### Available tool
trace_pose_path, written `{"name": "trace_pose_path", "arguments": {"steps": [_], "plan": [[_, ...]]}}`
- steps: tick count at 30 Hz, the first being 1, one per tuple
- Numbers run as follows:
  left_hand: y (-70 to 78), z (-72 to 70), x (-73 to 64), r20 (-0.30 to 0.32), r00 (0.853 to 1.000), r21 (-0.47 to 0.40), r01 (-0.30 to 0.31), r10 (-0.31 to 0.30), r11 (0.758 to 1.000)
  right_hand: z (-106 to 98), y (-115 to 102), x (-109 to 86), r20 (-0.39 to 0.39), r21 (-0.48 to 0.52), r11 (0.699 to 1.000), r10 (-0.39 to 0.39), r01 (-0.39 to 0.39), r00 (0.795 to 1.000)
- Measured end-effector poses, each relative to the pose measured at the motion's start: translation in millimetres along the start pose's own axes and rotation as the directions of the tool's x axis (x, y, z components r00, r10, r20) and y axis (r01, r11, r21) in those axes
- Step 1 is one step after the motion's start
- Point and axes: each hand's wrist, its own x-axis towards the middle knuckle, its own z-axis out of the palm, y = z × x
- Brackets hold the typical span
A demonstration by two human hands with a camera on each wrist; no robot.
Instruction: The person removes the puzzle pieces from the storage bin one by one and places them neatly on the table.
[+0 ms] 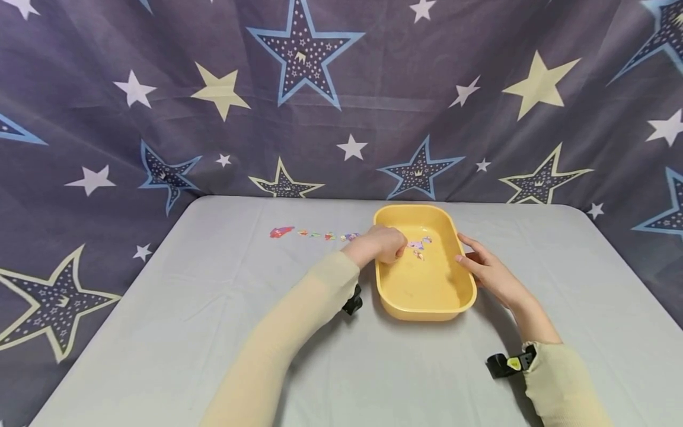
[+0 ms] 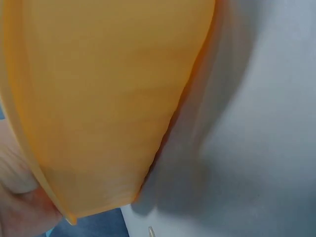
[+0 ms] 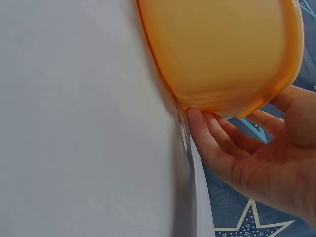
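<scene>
Well, from where I stand I see a yellow tub (image 1: pixel 427 290) sitting on the pale grey worktop (image 1: pixel 160 332). The person's right hand (image 1: pixel 488 270) holds the tub by its right side, with the thumb at the rim and other fingers on the outside. The left hand (image 1: pixel 388 243) reaches over the left rim and into the tub. Its fingers are bent, but I can't tell if they pinch anything, because the tips are hidden. Near that hand, inside the tub, lie a few little bright bits (image 1: pixel 416 244), some of them purple. More small colourful pieces (image 1: pixel 330 236) lie in a line on the worktop, left of the tub, with a bigger red piece (image 1: pixel 281 232) at the far left end. Both arms wear cream sleeves (image 1: pixel 288 332) and black straps (image 1: pixel 352 300). Behind the worktop hangs a dark cloth (image 1: pixel 176 59) with lots of stars.
</scene>
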Motion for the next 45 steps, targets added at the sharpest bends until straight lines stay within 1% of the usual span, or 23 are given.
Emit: {"name": "trace_pose_path", "arguments": {"steps": [9, 16, 18, 20, 22, 24, 27, 30, 34, 36, 39, 41, 45], "plan": [[0.7, -0.4, 0.1, -0.016, 1.0, 0.022, 0.02, -0.019, 1.0, -0.7, -1.1, 0.8, -0.005, 0.008, 1.0, -0.007, 0.007, 1.0], [0.2, 0.6, 2.3, 0.001, 1.0, 0.026, 0.013, -0.014, 1.0, 0.0, -0.8, 0.3, -0.002, 0.007, 1.0, 0.001, -0.001, 1.0], [-1.0, 1.5, 2.5, -0.011, 1.0, 0.011, 0.009, -0.009, 1.0, 0.4, -0.9, 0.4, -0.001, 0.008, 1.0, -0.001, 0.001, 1.0], [-2.4, 2.5, 2.3, -0.035, 0.999, -0.021, -0.004, 0.003, 1.0, 0.4, -1.0, 0.4, -0.001, 0.006, 1.0, -0.002, 0.002, 1.0], [-4.3, 3.5, 2.2, -0.072, 0.997, -0.078, -0.022, 0.016, 0.997, 0.3, -1.2, 0.2, -0.002, 0.002, 1.0, -0.002, 0.002, 1.0], [-6.1, 4.1, 1.6, -0.111, 0.993, -0.141, -0.047, 0.032, 0.989, 0.1, -1.5, 0.1, -0.004, 0.001, 1.0, -0.004, 0.004, 1.0], [-8.9, 4.7, 0.5, -0.172, 0.983, -0.217, -0.099, 0.062, 0.971, 0.1, -1.7, 0.2, -0.004, 0.005, 1.0, -0.006, 0.006, 1.0], [-11.3, 5.5, -1.0, -0.221, 0.971, -0.251, -0.148, 0.093, 0.956, 0.5, -1.4, 0.4, -0.002, 0.012, 1.0, -0.006, 0.006, 1.0], [-15.4, 5.0, -1.6, -0.26, 0.96, -0.311, -0.184, 0.103, 0.932, -0.7, -2.9, 0.9, -0.003, 0.01, 1.0, -0.007, 0.007, 1.0], [-17.3, 5.0, -2.2, -0.279, 0.955, -0.353, -0.201, 0.102, 0.914, -1.2, -3.6, 0.9, -0.004, 0.005, 1.0, -0.01, 0.01, 1.0], [-19.0, 4.6, -4.6, -0.312, 0.944, -0.414, -0.233, 0.103, 0.88, -1.4, -3.7, 0.1, -0.009, -0.007, 1.0, -0.016, 0.016, 1.0], [-19.8, 4.4, -7.0, -0.332, 0.938, -0.468, -0.255, 0.099, 0.846, -0.9, -3.3, -0.5, -0.011, -0.012, 1.0, -0.019, 0.019, 1.0], [-23.2, 5.7, -12.2, -0.36, 0.93, -0.557, -0.274, 0.069, 0.784, 1.0, -1.9, -1.5, -0.011, -0.003, 1.0, -0.017, 0.017, 1.0]]}}
